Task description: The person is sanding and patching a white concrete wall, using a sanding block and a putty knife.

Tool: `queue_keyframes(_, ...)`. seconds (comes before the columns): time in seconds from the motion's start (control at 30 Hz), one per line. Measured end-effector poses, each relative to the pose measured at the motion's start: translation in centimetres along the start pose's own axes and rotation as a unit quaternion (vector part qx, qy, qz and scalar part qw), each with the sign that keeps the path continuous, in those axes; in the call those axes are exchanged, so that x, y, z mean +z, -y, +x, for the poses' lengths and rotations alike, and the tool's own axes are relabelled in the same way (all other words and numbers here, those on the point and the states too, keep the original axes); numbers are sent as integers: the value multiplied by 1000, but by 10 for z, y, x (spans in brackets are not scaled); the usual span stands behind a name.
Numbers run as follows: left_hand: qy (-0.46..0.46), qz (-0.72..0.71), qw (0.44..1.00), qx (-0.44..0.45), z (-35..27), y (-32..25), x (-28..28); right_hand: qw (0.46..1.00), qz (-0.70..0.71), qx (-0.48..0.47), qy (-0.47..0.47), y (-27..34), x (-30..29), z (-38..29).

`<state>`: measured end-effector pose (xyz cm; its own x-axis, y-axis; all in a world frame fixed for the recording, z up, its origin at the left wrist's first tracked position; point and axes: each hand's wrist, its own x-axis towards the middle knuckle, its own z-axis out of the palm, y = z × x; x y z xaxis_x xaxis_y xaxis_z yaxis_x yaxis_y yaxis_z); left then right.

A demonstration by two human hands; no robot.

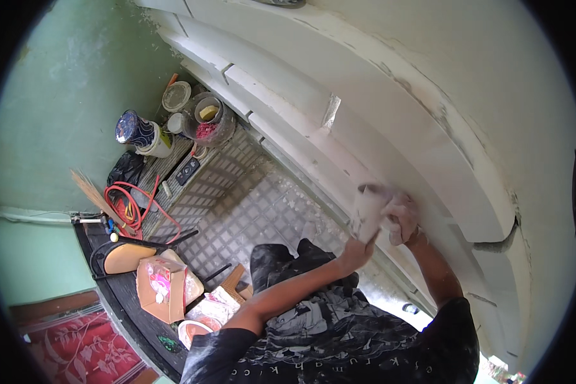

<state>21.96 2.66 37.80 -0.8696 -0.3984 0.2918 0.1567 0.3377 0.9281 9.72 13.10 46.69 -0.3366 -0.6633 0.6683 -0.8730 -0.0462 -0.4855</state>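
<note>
My left hand (357, 254) grips the lower end of a dusty whitish sheet (367, 216). Its upper end curls over and shows a darker edge; the material is not clear. Close beside it, my right hand (402, 218) is curled, coated in white dust and somewhat blurred. Whether its fingers also pinch the sheet I cannot tell. Both hands are in front of the white stepped wall panelling (288, 91), which has long horizontal ledges and short grooves. A shiny pale patch (332, 111) marks one ledge above the hands.
Paint cans (134, 129) and a clear tub (216, 122) stand on a slatted bench (173, 168). A red hose (134, 206) lies coiled near a broom (93, 194). A cardboard box (161, 288) rests on a black surface (120, 297). Dusty tiles (249, 201) cover the floor.
</note>
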Motion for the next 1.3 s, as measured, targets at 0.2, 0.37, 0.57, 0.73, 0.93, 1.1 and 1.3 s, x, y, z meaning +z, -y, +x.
queue_keyframes(0.2, 22, 47, 998, 26, -20, 37, -54, 991, 100, 2, -90, -7, 11, -13)
queue_keyframes(0.37, -188, -115, 945, -241, 17, 8, -46, 1000, 1, -10, 13, -6, -3, 5)
queue_keyframes(0.57, -146, -132, 961, -194, -25, -4, 56, 990, 131, 47, 1, -11, 7, 5)
queue_keyframes(0.73, 37, -100, 990, -94, -117, -9, 73, 984, 166, 56, -34, -6, 9, 11)
queue_keyframes(0.93, -253, -79, 959, -100, -40, 2, 25, 984, 159, 82, -5, -5, 1, 2)
queue_keyframes(1.1, -296, -99, 943, -115, 52, 27, 8, 984, 150, 97, 2, 13, 3, 13)
queue_keyframes(1.3, -140, -6, 989, -41, -27, 21, 44, 986, 143, 81, -7, 5, 4, 7)
